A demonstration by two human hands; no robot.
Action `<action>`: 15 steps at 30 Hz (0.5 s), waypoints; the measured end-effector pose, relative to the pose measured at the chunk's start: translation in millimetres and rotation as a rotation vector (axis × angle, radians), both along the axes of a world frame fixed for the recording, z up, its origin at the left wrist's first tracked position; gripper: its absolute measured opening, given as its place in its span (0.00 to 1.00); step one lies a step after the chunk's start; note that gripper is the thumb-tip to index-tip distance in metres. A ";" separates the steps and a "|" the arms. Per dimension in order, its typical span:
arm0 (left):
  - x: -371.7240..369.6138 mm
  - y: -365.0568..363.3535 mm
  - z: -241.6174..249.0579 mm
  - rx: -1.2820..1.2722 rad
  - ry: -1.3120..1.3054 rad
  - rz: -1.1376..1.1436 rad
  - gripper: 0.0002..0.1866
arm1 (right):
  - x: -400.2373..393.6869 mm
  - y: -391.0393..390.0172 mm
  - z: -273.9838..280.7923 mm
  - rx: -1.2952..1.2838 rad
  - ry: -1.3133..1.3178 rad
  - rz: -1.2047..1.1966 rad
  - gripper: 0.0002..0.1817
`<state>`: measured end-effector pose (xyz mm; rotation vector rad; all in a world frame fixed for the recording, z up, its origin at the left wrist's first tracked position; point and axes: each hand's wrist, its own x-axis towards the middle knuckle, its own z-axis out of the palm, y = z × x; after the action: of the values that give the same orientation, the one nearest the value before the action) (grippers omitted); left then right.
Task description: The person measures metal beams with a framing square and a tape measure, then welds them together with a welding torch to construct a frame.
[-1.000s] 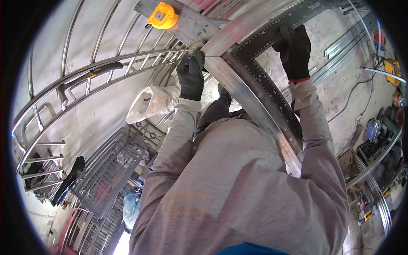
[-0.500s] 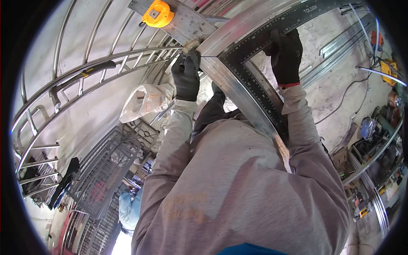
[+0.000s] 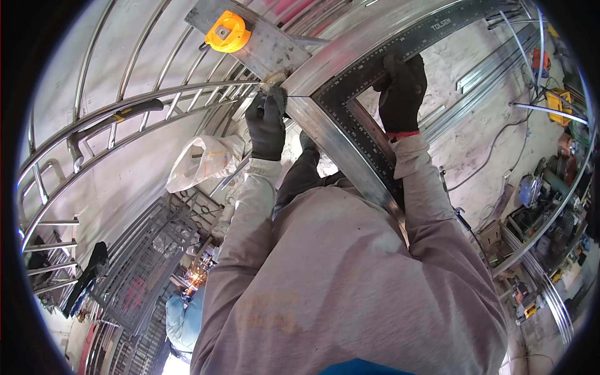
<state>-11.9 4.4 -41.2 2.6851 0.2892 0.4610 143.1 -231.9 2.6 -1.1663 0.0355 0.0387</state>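
Two square metal tubes meet at a mitred corner in front of me, one tube [image 3: 334, 140] running down toward my body and the other tube [image 3: 306, 74] going up to the right. A black L-shaped framing square [image 3: 336, 94], marked TOLSEN, lies along their inner side. My gloved right hand [image 3: 402, 94] is closed around the square's long upper arm. At the outside of the corner is my gloved left hand [image 3: 267, 128], fingers curled together; what they pinch is hidden. A yellow tape measure [image 3: 228, 32] rests on a flat steel bar [image 3: 270, 53] beyond it.
A curved shiny tube railing [image 3: 181, 87] spans the left, with a hammer [image 3: 119, 119] on it. A white sack [image 3: 203, 164] lies below. At lower left, a person in blue [image 3: 183, 322] is near bright sparks [image 3: 197, 275]. Tubes [image 3: 500, 65], cables and tools cover the right.
The view has shifted slightly, moving both hands, the tubes and the square left in the picture. Sparks now show near the other person. Both hands keep their places at the corner and square.
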 end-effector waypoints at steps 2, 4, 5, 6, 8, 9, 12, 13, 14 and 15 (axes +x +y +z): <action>-0.2 0.7 -6.7 0.083 -0.142 -0.022 0.25 | 0.8 3.1 6.4 -0.013 0.025 -0.018 0.03; 1.1 1.4 -0.5 0.040 -0.092 -0.032 0.26 | 0.8 5.8 10.5 -0.007 0.087 -0.033 0.04; 2.0 1.6 2.6 0.000 -0.039 -0.042 0.26 | 0.0 6.8 11.0 -0.009 0.098 -0.047 0.04; 3.0 2.0 1.6 -0.002 -0.043 -0.042 0.26 | -0.1 7.0 11.3 -0.011 0.107 -0.062 0.04; 3.9 2.8 -0.3 -0.084 -0.062 -0.061 0.26 | -0.2 6.9 9.2 -0.031 0.109 -0.065 0.03; 3.9 2.9 0.1 -0.084 -0.063 -0.061 0.26 | -0.1 7.3 9.1 -0.050 0.114 -0.067 0.04; 3.1 2.3 5.7 0.011 -0.076 -0.063 0.26 | -0.6 6.4 10.7 -0.090 0.099 -0.047 0.04; 4.2 0.9 12.7 -0.031 -0.062 -0.073 0.22 | -1.1 6.2 6.3 -0.090 0.095 -0.051 0.04; 5.5 -0.5 14.7 -0.244 -0.012 -0.012 0.18 | -2.1 4.5 -2.1 -0.059 0.094 -0.036 0.04; 6.7 -1.6 15.9 -0.451 0.019 0.067 0.15 | -0.6 0.7 -6.3 -0.033 0.090 -0.023 0.04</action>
<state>-5.1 2.7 -25.3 2.2460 0.4329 0.3408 142.5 -231.1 -3.8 -1.1964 0.1295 0.0699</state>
